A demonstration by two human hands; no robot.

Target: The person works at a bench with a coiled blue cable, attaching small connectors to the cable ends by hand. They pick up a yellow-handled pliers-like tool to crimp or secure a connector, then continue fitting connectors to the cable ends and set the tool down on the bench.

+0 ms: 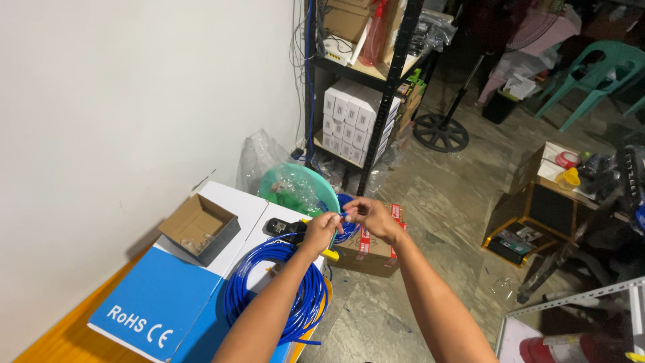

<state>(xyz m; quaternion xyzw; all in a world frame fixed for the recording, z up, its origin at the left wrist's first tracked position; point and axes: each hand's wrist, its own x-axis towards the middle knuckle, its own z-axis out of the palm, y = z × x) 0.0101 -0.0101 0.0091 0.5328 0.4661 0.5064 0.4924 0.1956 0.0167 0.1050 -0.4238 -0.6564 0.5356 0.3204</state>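
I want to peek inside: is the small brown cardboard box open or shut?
Open: the small brown cardboard box has its flaps up, showing the inside.

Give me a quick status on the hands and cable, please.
Left hand and right hand pinch blue cable end. Coil on box. Nothing obstructing.

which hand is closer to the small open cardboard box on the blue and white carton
Left. The left hand is just right of the open cardboard box; the right hand is farther right, beyond it.

White boxes on shelf
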